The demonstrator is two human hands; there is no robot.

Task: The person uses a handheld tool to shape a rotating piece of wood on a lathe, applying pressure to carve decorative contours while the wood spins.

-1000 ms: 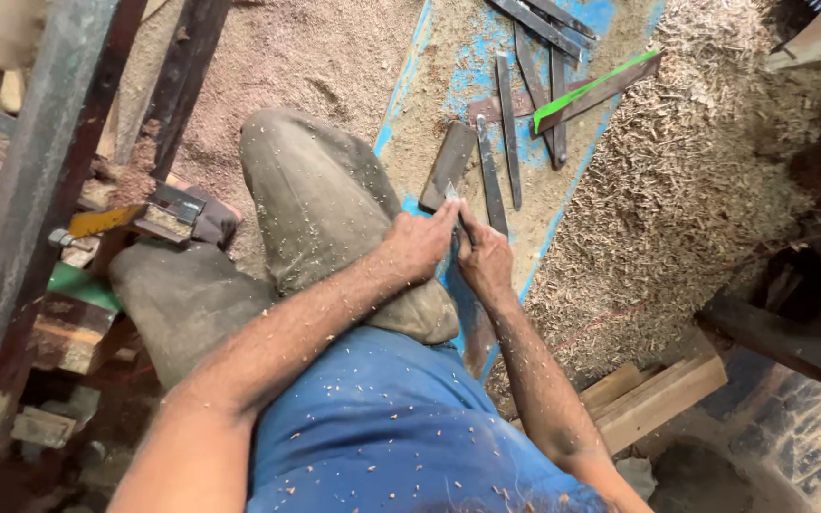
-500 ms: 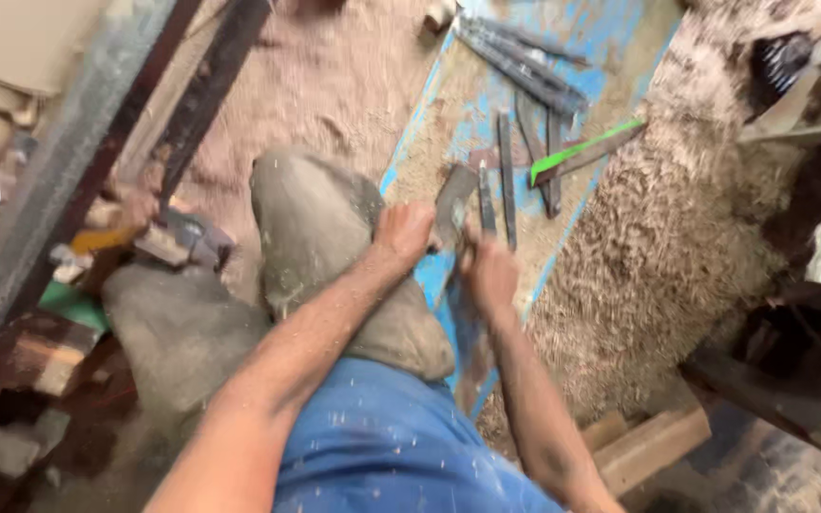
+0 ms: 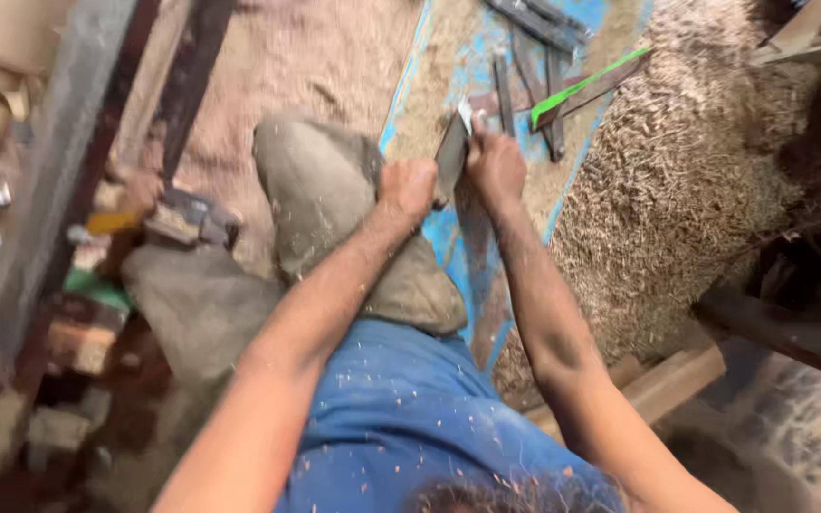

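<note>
1. My left hand (image 3: 409,188) is clenched into a fist around the lower end of a flat gray blade (image 3: 451,152), right above my bent knee (image 3: 311,166).
2. My right hand (image 3: 494,163) is closed on the same blade from the other side, fingers wrapped over its edge, so both hands are touching it and nearly touching each other.
3. The blade stands tilted between my hands, its pale top corner poking out just above my right knuckles.
4. Under both hands is a blue board (image 3: 458,256), dusted with sawdust.
5. Just beyond my right hand there's a bunch of dark metal tools (image 3: 525,66) lying on the board, plus one with a bright green strip (image 3: 586,85) near them.
6. Off to the right of my right arm is a big heap of wood shavings (image 3: 686,180).
7. Left of my left arm, well apart, there are dark metal bars (image 3: 68,161) and some blurry clutter I can't make out.
8. My blue shirt (image 3: 401,418) is speckled with chips.
</note>
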